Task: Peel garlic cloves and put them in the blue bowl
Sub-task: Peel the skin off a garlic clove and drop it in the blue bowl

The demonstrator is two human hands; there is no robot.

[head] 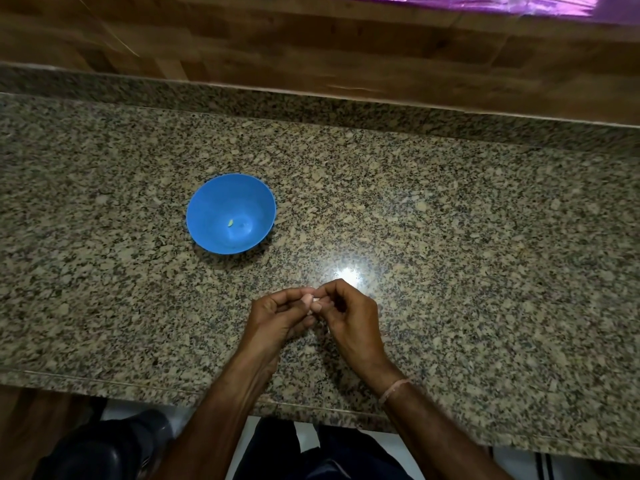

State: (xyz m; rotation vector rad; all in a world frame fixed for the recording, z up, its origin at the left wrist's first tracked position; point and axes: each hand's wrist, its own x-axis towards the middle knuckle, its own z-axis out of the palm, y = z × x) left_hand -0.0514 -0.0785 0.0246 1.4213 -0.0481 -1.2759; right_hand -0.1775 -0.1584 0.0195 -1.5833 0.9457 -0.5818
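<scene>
A blue bowl (211,206) stands on the speckled granite counter (450,237), left of centre, with one small pale clove (230,223) at its bottom. Nearer the front edge, my left hand (280,315) and my right hand (349,315) meet fingertip to fingertip above the counter. Between their fingertips both pinch a small whitish garlic clove (314,299), of which only a sliver shows; the rest is hidden by my fingers. The hands are to the lower right of the bowl, apart from it.
A raised granite ledge (311,98) and a wooden wall (311,46) bound the counter at the back. A purple shiny strip (485,3) runs along the top right. The counter's front edge (138,386) lies just below my forearms. A bright light reflection (346,273) glares beyond my hands.
</scene>
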